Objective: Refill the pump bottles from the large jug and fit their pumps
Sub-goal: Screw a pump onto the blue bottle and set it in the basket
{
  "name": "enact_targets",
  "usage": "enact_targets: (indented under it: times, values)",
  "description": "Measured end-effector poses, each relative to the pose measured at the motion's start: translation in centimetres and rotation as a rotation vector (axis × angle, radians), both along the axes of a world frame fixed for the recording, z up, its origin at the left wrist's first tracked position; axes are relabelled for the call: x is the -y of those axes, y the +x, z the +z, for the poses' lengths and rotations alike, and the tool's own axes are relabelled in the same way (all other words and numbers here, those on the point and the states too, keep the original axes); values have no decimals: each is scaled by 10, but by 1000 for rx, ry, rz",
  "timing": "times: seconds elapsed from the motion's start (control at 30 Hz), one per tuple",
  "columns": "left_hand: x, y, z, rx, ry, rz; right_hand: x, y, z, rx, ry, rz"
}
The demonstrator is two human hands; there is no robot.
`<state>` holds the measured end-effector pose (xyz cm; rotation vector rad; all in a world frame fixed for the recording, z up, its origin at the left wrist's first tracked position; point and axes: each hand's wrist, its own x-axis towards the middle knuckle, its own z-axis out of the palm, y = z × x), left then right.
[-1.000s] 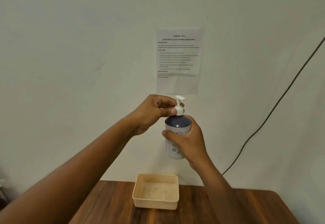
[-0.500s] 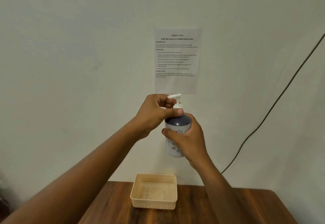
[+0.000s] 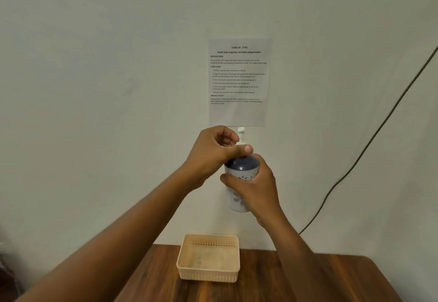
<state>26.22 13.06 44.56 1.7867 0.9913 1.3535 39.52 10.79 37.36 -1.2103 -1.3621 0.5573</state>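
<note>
I hold a pump bottle [image 3: 239,173] up in the air in front of the wall; it is white with grey spots and a dark blue shoulder. My right hand [image 3: 256,190] wraps its body from the right. My left hand [image 3: 213,152] pinches the collar of the white pump [image 3: 241,133] at the bottle's neck, thumb across the front. The pump's nozzle points away from me. The large jug is not in view.
A beige plastic basket [image 3: 209,275] with nothing in it stands on the brown wooden table [image 3: 331,282] against the wall. A printed task sheet [image 3: 239,81] hangs on the wall behind the bottle. A dark cable [image 3: 369,140] runs down the wall at the right.
The pump head has turned: its nozzle pointed right, then left, and now points away. My left fingers have shifted round the collar. The bottle stays at the same height.
</note>
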Motion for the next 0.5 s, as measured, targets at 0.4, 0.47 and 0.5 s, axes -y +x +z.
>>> enact_targets:
  times: [0.4, 0.47, 0.5]
  values:
    - [-6, -16, 8, -20, -160, -402, 5, 9, -1, -67, -10, 120]
    - [-4, -12, 5, -28, -127, -287, 5, 8, -1, -61, -5, 100]
    - [-2, -9, 2, -45, -90, -182, 5, 7, -1, -52, -1, 84]
